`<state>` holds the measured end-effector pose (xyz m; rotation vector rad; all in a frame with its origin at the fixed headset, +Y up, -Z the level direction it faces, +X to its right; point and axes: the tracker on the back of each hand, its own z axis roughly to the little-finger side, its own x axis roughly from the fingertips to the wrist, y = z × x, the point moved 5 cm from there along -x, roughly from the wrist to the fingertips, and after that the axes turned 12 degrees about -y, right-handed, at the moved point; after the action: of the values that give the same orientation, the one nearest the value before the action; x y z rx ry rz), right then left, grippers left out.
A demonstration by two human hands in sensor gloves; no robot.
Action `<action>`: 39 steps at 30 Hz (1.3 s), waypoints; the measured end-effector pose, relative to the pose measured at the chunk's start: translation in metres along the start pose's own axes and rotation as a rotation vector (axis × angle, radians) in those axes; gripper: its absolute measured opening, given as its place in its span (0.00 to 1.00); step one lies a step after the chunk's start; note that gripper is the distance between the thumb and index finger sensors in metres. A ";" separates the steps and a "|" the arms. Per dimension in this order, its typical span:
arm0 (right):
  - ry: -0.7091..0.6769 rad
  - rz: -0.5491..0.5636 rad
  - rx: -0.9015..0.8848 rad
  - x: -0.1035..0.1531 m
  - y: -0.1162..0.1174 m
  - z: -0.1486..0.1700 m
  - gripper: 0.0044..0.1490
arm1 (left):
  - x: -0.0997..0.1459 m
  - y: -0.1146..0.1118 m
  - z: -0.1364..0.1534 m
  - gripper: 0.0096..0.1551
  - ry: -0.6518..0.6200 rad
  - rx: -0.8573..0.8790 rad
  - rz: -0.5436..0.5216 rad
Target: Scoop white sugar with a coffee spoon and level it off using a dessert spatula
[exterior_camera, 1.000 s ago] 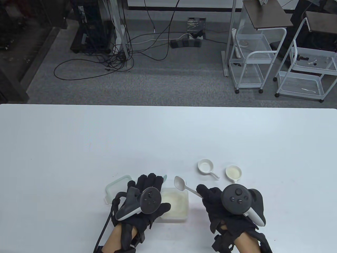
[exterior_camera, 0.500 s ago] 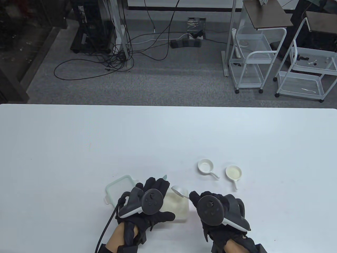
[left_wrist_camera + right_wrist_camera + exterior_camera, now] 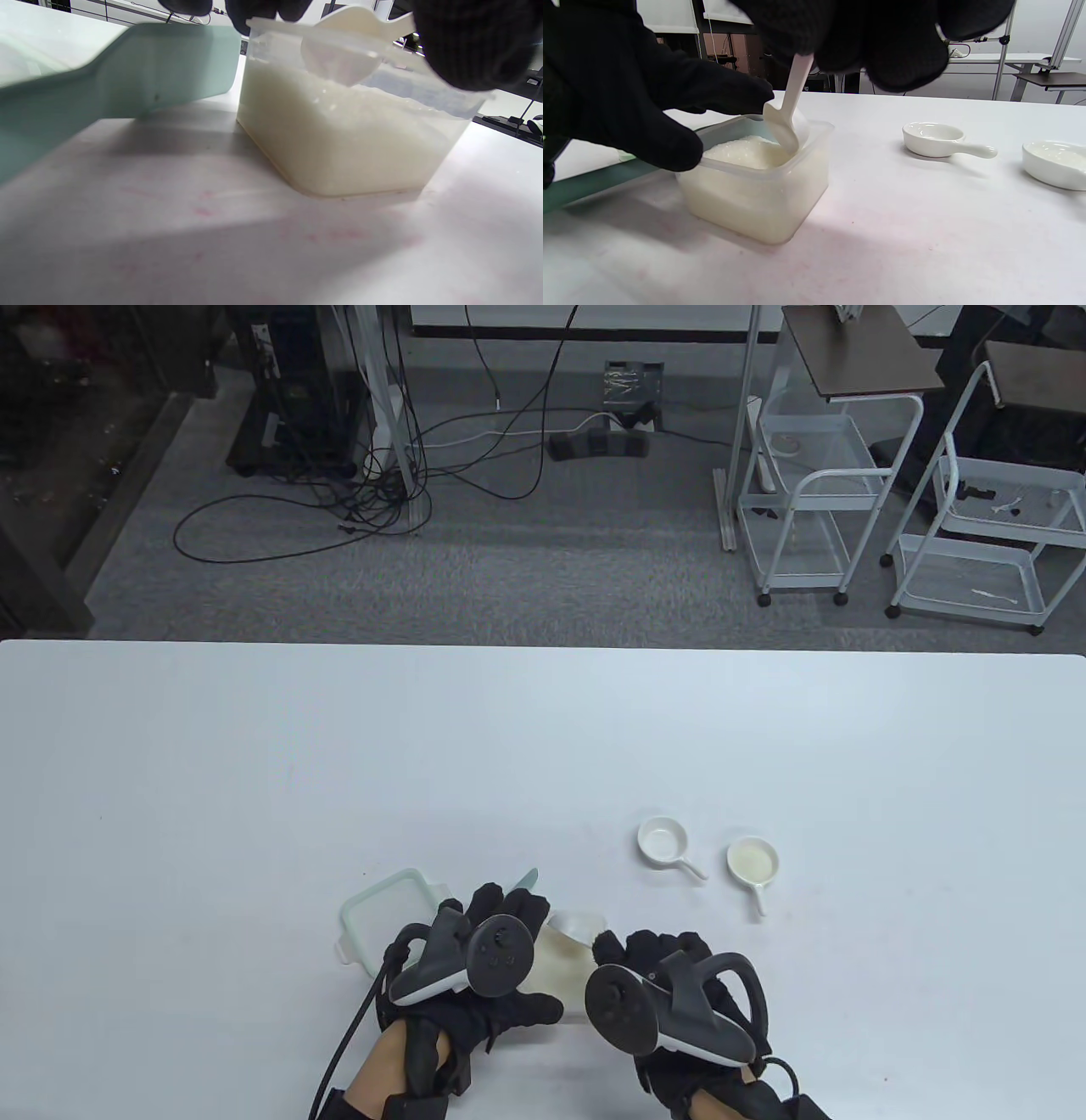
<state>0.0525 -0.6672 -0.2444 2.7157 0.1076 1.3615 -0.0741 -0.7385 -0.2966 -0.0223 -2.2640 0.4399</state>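
A clear plastic tub of white sugar (image 3: 567, 969) (image 3: 755, 190) (image 3: 339, 140) stands near the table's front edge. My right hand (image 3: 628, 952) pinches the handle of the white coffee spoon (image 3: 784, 123). The spoon points down, its bowl (image 3: 339, 59) inside the tub at the sugar's surface by the far rim. My left hand (image 3: 509, 909) is over the tub's left side and grips the pale green dessert spatula (image 3: 106, 80). The spatula's tip (image 3: 528, 880) sticks out past the fingers. The left thumb (image 3: 666, 148) lies at the tub's near rim.
The tub's lid (image 3: 382, 908) lies to the left of the tub, partly under my left hand. Two small white handled dishes stand to the right: an empty one (image 3: 663, 842) and one holding some sugar (image 3: 753, 863). The white table (image 3: 543, 746) stretches away behind.
My right hand has moved left and turned over, bringing the spoon from above the table down into the tub. The left hand with the spatula has barely shifted.
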 end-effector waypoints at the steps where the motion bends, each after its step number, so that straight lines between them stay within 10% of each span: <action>1: 0.001 -0.005 0.011 0.000 0.001 -0.001 0.30 | 0.000 0.000 0.000 0.68 0.001 -0.002 0.001; 7: -0.007 -0.026 -0.064 -0.001 0.004 0.000 0.30 | 0.000 0.000 -0.001 0.68 0.008 -0.009 0.010; 20: 0.120 0.019 -0.820 0.002 0.035 0.063 0.29 | 0.000 -0.001 -0.002 0.68 0.014 -0.020 0.021; 39: 0.130 0.103 -0.988 0.016 0.025 0.089 0.29 | 0.000 -0.001 -0.003 0.68 0.015 -0.025 0.025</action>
<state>0.1334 -0.6954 -0.2816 1.8165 -0.5499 1.1589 -0.0718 -0.7388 -0.2946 -0.0662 -2.2561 0.4234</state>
